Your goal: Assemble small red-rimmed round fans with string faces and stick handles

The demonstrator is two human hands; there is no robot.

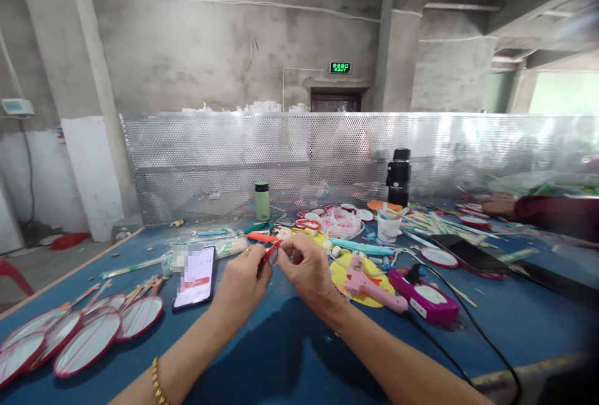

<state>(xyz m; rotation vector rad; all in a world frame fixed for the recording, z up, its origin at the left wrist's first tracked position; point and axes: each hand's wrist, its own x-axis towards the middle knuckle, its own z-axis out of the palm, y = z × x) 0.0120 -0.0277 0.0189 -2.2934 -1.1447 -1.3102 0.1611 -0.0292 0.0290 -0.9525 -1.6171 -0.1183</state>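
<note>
My left hand (242, 280) and my right hand (306, 268) meet above the blue table (290, 355). Together their fingertips pinch a small red piece (271, 253); its exact shape is too small to tell. A pink glue gun (369, 285) lies on a yellow disc (344, 271) just right of my right hand. A lit phone (195, 276) lies flat to the left of my left hand. Several red-rimmed oval fans (88, 341) are spread at the near left.
A pink box (427, 298) with a black cable (472, 324) sits right of the glue gun. A green bottle (262, 200), a black flask (399, 176) and a white cup (388, 227) stand farther back before a perforated metal screen (327, 149). Another person's hand (500, 205) rests at the far right.
</note>
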